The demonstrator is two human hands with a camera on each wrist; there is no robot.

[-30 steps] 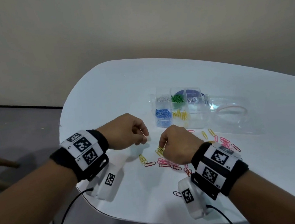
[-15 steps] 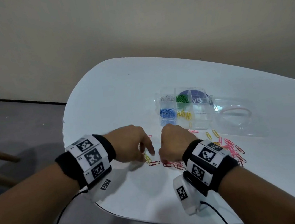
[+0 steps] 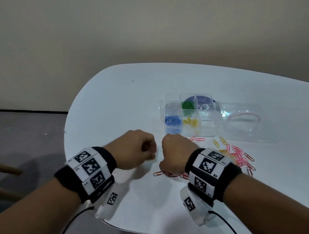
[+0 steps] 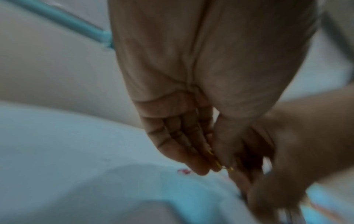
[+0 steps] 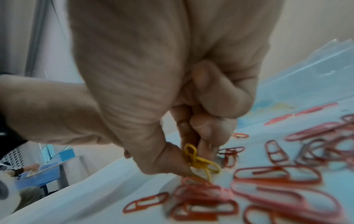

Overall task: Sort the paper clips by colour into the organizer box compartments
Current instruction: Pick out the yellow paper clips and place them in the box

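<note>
Picking up yellow clips is the step now: the right hand pinches some above the surface. The left hand curls, maybe pinching yellow too. Next they go to the box, its yellow part.

Bare white tabletop extends beyond and to the outer side of the left hand; no object stands there. The two hands are close together, leaving only a narrow gap between the knuckles. The right hand is low over the table, with loose red and pink wire paper clips scattered under it, just beside its outer side and near its fingertips. Straight beyond the right hand, near it, stands the clear plastic compartmented organizer box; its clear hinged lid lies open flat beyond the clip scatter. The near table edge runs under both wrists.
</note>
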